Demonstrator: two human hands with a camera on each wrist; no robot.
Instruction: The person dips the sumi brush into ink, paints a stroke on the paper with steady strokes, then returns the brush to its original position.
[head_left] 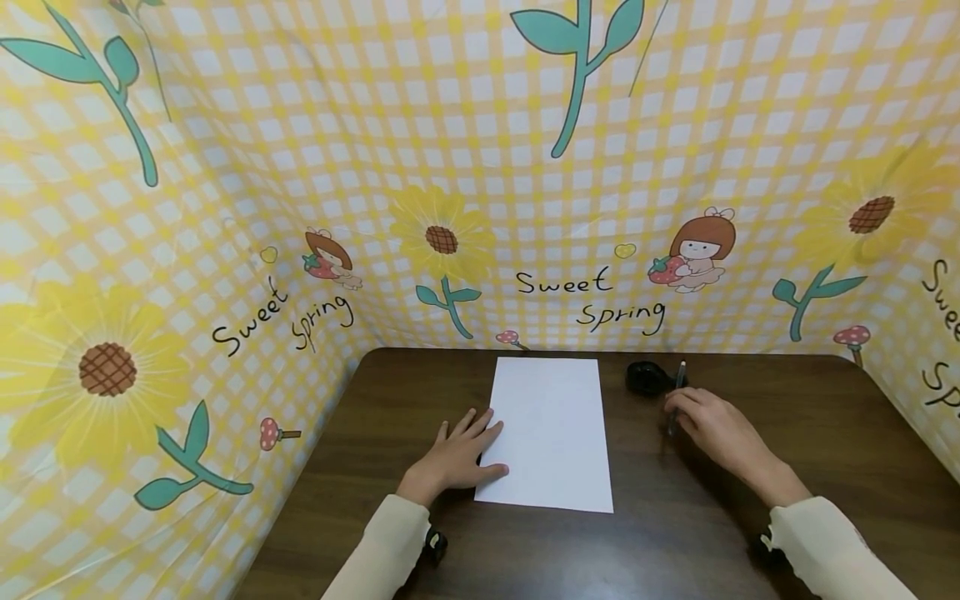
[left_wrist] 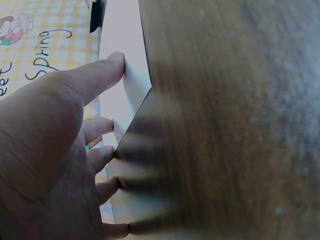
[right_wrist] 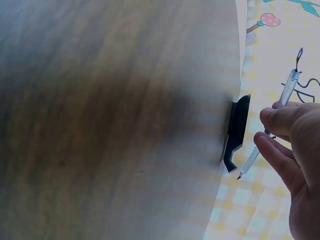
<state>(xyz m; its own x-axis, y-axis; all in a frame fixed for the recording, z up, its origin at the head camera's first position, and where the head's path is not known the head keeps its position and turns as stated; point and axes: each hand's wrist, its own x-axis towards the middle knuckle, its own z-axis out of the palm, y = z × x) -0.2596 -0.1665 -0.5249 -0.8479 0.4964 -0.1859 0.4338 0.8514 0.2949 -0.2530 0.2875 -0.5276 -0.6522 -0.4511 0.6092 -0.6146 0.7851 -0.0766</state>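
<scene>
Left sleeve (head_left: 378, 546): cream, nearest the viewer, reaching in from about 7 o'clock over the dark brown table (head_left: 525, 554).
Right sleeve (head_left: 832, 542): cream too, reaching in from about 4 o'clock.
Left hand (head_left: 453, 460): near 8 o'clock of the middle of the white sheet (head_left: 551, 433), fingers spread, gripping nothing; the thumb and at least one fingertip rest on the paper, so steadying it looks taken care of.
White sheet: flat on the table, its long sides running roughly 6 to 12 o'clock; no mark shows on it, so any work on its surface looks undone.
Right hand (head_left: 720, 427): at 3 o'clock, well apart from the paper, thumb and fingers pinching a pen-like tool (right_wrist: 288, 90); getting the tool in hand looks done.
Pen-like tool: clear-barrelled, its upper end tilted towards 12 to 1 o'clock in the head view; the dark lower tip is off the paper, so bringing the two together seems left.
Black object (head_left: 643, 377): on the table at 2 o'clock, just past the sheet's right edge; what it is, I cannot tell.
Checked cloth (head_left: 480, 125): farthest, hanging behind the table at 12 o'clock, printed with sunflowers and "Sweet Spring".
</scene>
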